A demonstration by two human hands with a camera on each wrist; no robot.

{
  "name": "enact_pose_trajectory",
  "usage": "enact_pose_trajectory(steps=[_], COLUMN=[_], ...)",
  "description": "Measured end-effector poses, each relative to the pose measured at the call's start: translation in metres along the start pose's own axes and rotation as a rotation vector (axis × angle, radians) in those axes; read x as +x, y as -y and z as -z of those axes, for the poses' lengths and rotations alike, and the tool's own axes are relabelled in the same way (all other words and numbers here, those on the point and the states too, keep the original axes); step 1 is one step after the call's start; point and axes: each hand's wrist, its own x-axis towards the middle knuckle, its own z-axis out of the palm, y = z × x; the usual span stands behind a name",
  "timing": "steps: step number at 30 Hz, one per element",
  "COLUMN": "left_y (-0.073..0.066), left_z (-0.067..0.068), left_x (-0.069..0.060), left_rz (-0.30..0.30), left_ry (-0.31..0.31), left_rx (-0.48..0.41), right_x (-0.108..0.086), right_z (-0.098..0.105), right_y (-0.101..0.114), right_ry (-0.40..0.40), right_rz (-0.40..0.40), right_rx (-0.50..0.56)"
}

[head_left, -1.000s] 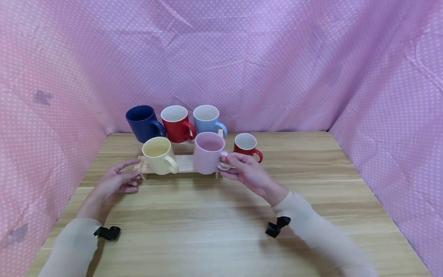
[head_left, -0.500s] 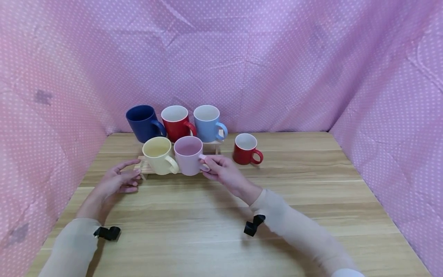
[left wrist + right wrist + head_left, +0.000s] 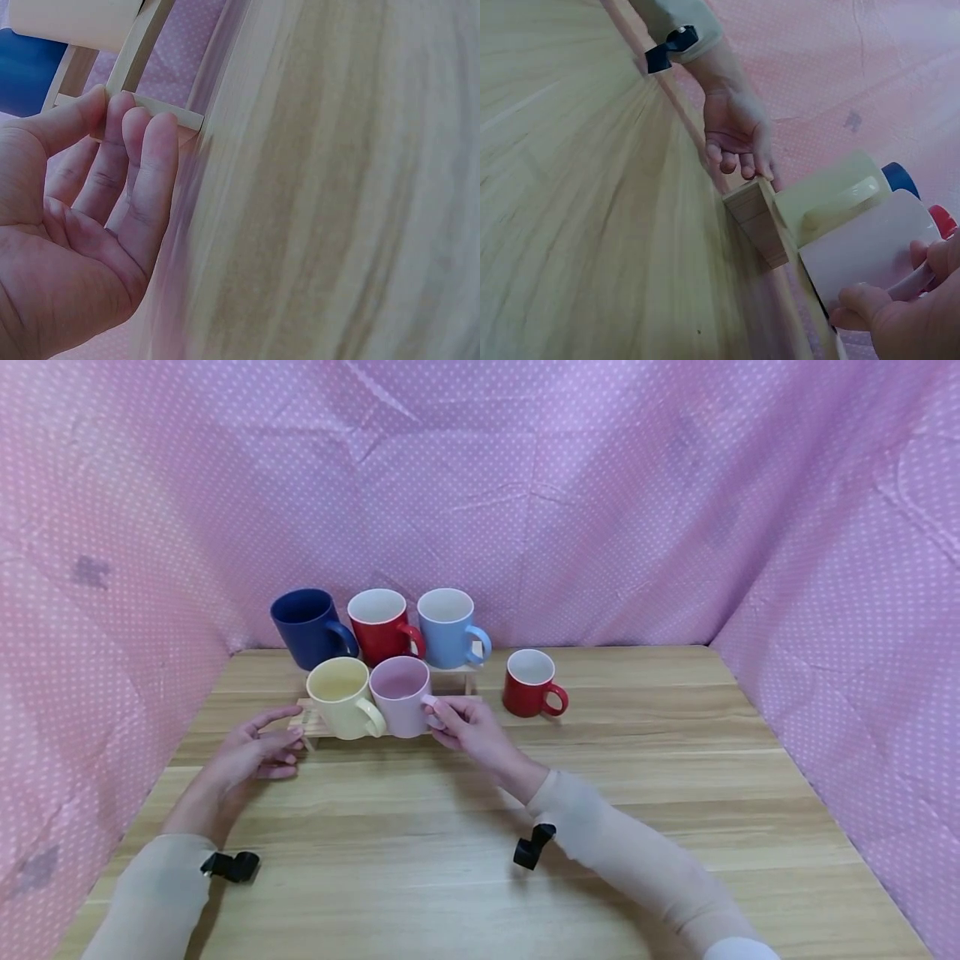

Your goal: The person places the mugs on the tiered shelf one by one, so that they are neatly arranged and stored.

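A pink mug [image 3: 402, 697] stands upright on the lower step of a small wooden rack [image 3: 465, 703], close beside a cream-yellow mug [image 3: 341, 702]. My right hand [image 3: 476, 733] pinches the pink mug's handle between thumb and fingers. In the right wrist view, the thumb also lies against the pink mug [image 3: 870, 255] near its base. At the rack's left end, my left hand [image 3: 258, 750] holds the edge. The left wrist view has the left hand [image 3: 97, 187] with thumb and fingertips pinching a wooden slat [image 3: 169, 112].
On the rack's upper step stand a dark blue mug [image 3: 309, 631], a red mug [image 3: 382, 631] and a light blue mug [image 3: 447, 631]. A smaller red mug [image 3: 528, 685] sits on the table [image 3: 675, 735] to the right. Pink dotted cloth [image 3: 525, 485] hangs behind and at the sides.
My right hand has carried the pink mug left and onto the lower step, next to the cream-yellow mug. The smaller red mug is now uncovered. My left hand stays put.
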Motion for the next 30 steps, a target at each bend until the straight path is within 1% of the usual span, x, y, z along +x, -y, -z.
enact_pose_trajectory(steps=[3, 9, 13, 17, 22, 26, 30], left_y=[0.0, 0.0, 0.0, 0.0, 0.0, 0.0, 0.0], left_z=[0.001, 0.002, 0.001, 0.001, 0.001, 0.001, 0.001], left_x=[0.0, 0.0, -0.001, -0.001, -0.002, -0.001, 0.0], left_rz=[-0.003, -0.005, -0.003, -0.001, -0.001, 0.0, 0.011], left_ry=[0.005, 0.008, 0.008, 0.006, 0.007, 0.008, 0.005], left_rx=[0.004, 0.006, 0.003, 0.006, 0.01, -0.006, -0.01], right_x=[0.002, 0.002, 0.0, -0.001, -0.002, -0.002, 0.0], right_z=[-0.001, -0.002, -0.003, -0.004, -0.006, -0.005, -0.003], right_y=[-0.005, -0.01, -0.012, -0.014, -0.014, -0.013, -0.012], right_ry=[-0.011, -0.009, -0.035, -0.071, -0.092, -0.097, -0.081], right_rz=[0.01, 0.039, 0.046, 0.041, 0.034, 0.025, 0.013], right_rx=[-0.018, -0.068, -0.073, -0.06, -0.047, -0.079, -0.111])
